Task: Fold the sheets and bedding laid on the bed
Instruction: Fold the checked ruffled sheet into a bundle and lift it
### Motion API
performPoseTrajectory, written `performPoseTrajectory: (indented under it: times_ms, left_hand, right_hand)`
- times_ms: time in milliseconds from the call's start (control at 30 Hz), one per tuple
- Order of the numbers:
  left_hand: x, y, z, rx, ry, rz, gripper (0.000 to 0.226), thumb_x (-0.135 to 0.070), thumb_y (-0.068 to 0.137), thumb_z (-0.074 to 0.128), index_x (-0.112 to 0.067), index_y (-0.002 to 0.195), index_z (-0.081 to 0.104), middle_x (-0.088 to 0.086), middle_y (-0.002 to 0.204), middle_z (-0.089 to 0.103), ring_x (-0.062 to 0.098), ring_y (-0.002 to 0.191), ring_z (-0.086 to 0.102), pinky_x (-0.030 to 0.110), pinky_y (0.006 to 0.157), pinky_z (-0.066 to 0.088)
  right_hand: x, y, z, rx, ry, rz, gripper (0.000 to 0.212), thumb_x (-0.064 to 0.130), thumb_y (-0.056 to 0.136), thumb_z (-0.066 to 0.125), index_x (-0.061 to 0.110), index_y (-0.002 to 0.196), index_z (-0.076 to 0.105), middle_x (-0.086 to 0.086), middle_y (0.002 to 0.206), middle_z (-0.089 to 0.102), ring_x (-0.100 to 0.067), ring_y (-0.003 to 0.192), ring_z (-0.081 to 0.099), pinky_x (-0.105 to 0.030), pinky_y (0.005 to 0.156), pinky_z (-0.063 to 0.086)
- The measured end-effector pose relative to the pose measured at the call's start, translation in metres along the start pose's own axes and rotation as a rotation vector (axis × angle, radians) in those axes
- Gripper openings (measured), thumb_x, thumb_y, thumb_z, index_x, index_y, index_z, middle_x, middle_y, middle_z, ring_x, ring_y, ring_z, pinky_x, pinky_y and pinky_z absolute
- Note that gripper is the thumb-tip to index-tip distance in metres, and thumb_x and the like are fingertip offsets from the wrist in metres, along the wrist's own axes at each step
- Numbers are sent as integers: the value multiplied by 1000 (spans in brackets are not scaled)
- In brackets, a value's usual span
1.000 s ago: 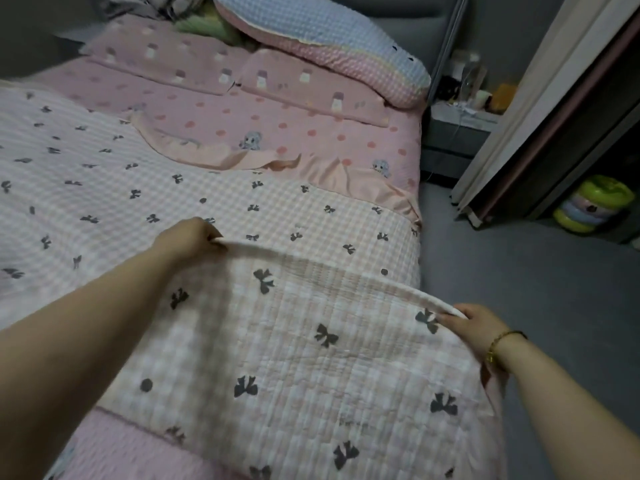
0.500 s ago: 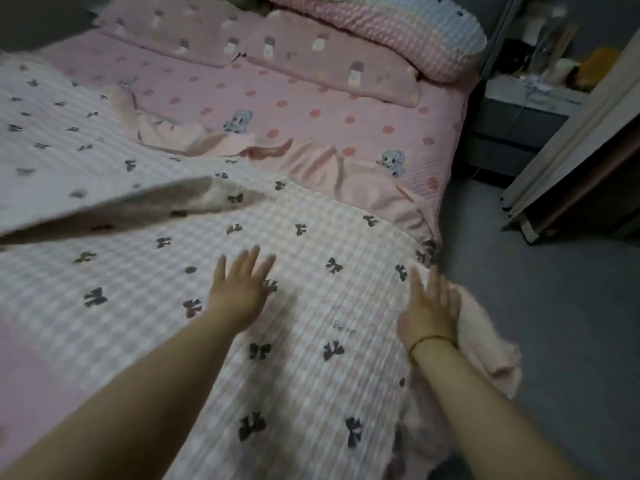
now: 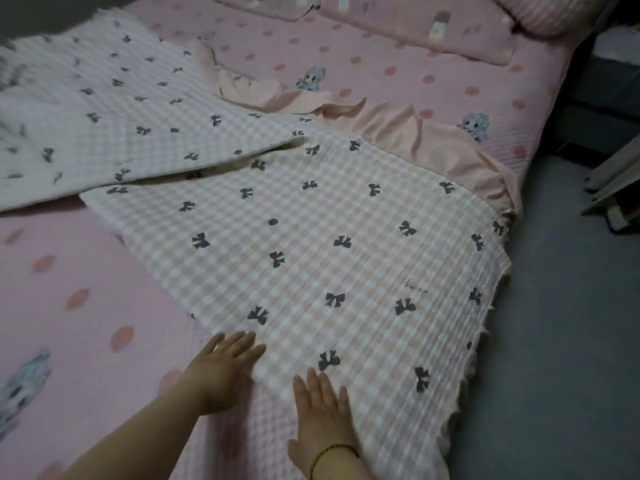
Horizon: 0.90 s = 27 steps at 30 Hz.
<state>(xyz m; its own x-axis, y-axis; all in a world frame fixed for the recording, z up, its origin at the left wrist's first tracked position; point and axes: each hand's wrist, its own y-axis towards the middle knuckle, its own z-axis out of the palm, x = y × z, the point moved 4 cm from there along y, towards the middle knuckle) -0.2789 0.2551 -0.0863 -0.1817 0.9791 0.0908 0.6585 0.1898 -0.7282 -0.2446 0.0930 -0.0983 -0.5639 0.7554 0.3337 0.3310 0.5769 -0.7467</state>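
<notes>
Hands flat | left hand [image 3: 221, 368] fingers straight, seemingly at blanket [image 3: 329, 237] edge | right hand [image 3: 322, 407] pressing blanket

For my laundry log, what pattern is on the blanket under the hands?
The blanket has pink-and-white checks with dark bows; head view shows it best.

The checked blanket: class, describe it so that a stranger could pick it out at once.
Start at the bed's pink dotted sheet. Across it lies the blanket, partly folded over itself. Only it has pale checks and dark bows; the peach sheet beside it is plain.
</notes>
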Motion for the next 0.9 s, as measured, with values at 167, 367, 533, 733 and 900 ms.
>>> performPoseTrajectory:
  times_ms: [167,367,533,733,900]
  left_hand:
    - [60,24,2,-171,108,12,55,-20,102,20,-23,148,-9,2,157,-12,17,145,-9,34,115,-10]
    - [120,63,-7,-345,154,52,56,-26,101,28,-14,149,3,6,158,1,22,145,7,34,116,11]
    - [137,65,2,-513,45,173,37,-9,60,81,5,89,64,18,84,67,30,74,68,29,52,50]
    - [139,13,32,-510,219,213,40,-8,33,90,-3,60,60,9,53,60,21,40,60,20,31,37]
    - [150,-41,87,-408,179,165,36,-11,58,83,2,85,63,15,77,66,25,65,67,25,47,49]
  right_hand:
    - [32,24,20,-138,-7,258,56,15,101,18,10,147,-14,-1,148,-30,-30,142,-17,-51,113,-7]
    - [51,41,32,-312,-23,473,59,16,101,23,10,147,-14,-8,155,-17,-28,144,-9,-46,116,2]
    - [53,44,34,-660,-37,443,33,-14,52,63,-10,84,71,-22,91,70,-38,75,70,-48,57,57]
    - [77,27,81,-616,-49,425,38,-2,29,54,5,60,74,-7,67,72,-21,53,69,-33,42,54]
    - [111,-4,127,-526,3,423,50,-6,16,86,2,64,75,-11,70,73,-25,57,70,-36,48,55]
